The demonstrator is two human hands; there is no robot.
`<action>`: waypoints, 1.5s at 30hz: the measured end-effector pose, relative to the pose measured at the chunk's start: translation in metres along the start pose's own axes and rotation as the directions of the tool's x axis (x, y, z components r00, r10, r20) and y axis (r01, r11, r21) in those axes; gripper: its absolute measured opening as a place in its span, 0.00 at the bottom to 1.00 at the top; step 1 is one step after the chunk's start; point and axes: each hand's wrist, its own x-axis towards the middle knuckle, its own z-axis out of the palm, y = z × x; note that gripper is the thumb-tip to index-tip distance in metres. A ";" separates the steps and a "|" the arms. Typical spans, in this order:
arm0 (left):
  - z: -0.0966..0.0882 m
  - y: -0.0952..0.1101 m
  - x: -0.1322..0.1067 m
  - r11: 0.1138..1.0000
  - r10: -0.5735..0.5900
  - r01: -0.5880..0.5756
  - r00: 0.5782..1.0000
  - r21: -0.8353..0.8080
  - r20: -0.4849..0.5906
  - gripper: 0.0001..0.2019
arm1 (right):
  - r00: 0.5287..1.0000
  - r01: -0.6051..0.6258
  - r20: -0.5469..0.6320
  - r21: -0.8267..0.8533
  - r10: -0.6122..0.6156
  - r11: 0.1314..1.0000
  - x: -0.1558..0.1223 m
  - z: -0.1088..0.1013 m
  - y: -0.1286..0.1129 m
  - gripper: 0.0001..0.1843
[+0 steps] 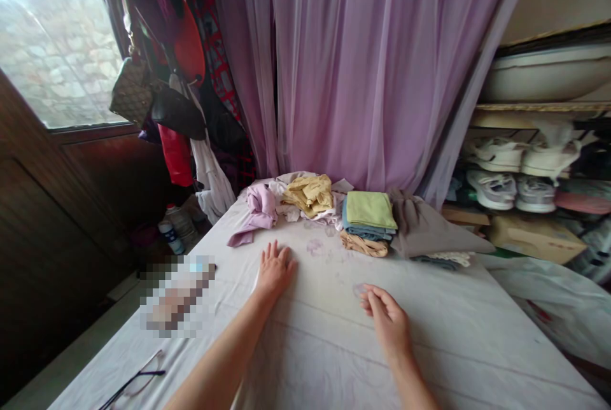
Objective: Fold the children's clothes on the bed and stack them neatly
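Observation:
My left hand (275, 270) lies flat with its fingers apart on a pale lilac bedsheet (305, 308), holding nothing. My right hand (387, 321) hovers or rests close by, its fingers curled together around nothing visible, just right of a faint round mark on the sheet. Beyond both hands lie a crumpled lilac garment (260, 207), a crumpled yellow garment (308, 195), and a folded green-and-blue stack (370, 216) on a tan cloth (363, 244). A folded taupe cloth (424, 225) sits to the right. Neither hand touches any of these.
Dark-framed glasses (136, 379) lie at the sheet's near left, and a pixelated blurred object (176, 295) sits farther up. Behind the bed hang a purple curtain (344, 66) and several bags (153, 95). Shoes (506, 174) fill shelves at right, above a cardboard box (537, 238).

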 end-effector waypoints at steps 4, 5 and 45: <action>-0.005 -0.024 0.030 0.989 -0.132 0.134 0.991 0.067 -0.035 0.25 | 1.000 0.013 -0.013 0.003 -0.013 1.000 0.003 -0.002 0.000 0.34; -0.007 -0.029 0.036 0.987 -0.139 0.142 0.990 0.075 -0.040 0.25 | 1.000 0.015 -0.003 -0.008 -0.015 1.000 0.003 -0.002 0.001 0.34; -0.044 0.018 0.042 0.937 0.348 -0.349 0.937 -0.020 -0.036 0.19 | 0.809 0.575 0.252 -0.530 -0.531 0.624 0.012 0.008 0.026 0.29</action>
